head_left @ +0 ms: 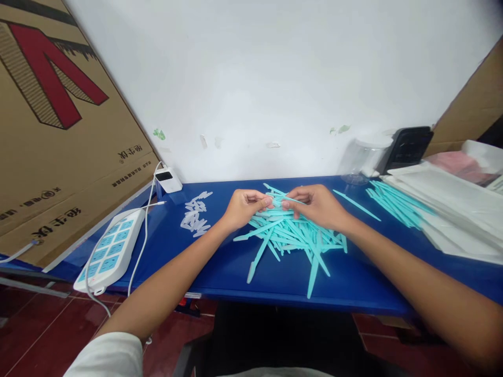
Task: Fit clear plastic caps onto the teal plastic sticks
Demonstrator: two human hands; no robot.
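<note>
Over the pile of turquoise eyebrow razors [291, 233], both hands meet with fingertips almost touching. My right hand [316, 204] is closed, pinching one turquoise eyebrow razor [295, 200] between thumb and fingers. My left hand [248, 207] is closed too, its thumb and forefinger pinched at the end of the same razor; its fingers hide that end, and a small cap there cannot be made out. Left of my left hand lies a loose heap of small translucent blade caps [194, 217] on the blue table [231, 272].
A white power strip [113, 248] with cables and a small white device [168, 179] stand at the left. One single razor [356, 204] lies right of the pile. Further right are more razors [396, 204], white sheets [456, 209], a clear jar [363, 157] and a black phone-like object [408, 146].
</note>
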